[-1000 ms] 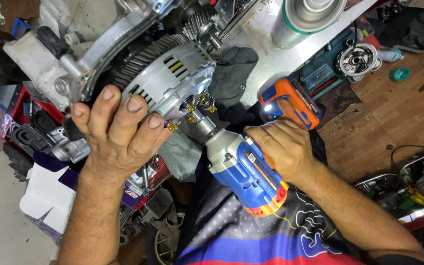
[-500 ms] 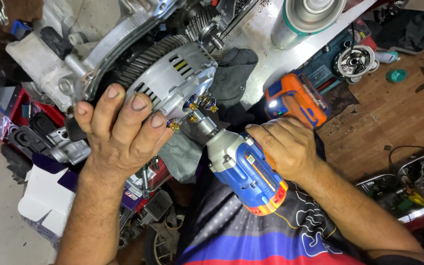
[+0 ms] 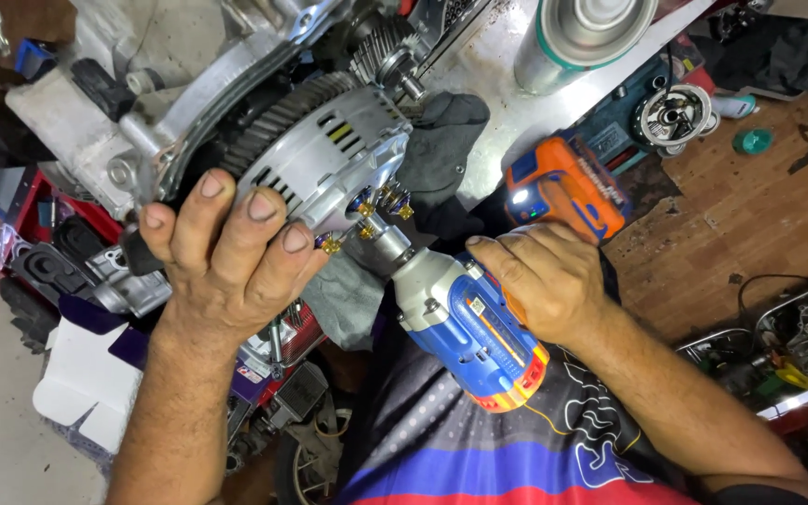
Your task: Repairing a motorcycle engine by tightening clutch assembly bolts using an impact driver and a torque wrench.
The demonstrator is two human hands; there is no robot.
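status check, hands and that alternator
Left hand gripping silver alternator. Right hand holding blue impact driver, socket on a gold stud. Grey rag beneath, not blocking.

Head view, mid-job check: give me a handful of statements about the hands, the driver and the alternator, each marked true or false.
1. The left hand grips the silver alternator. True.
2. The right hand holds a hammer. False: it holds a blue cordless impact driver with an orange battery.
3. The driver's socket points at the brass-coloured terminals on the alternator's rear. True.
4. The spray can lies between the two hands. False: it stands at the top of the view, beyond the driver.
5. The battery's light is off. False: a white light glows on it.
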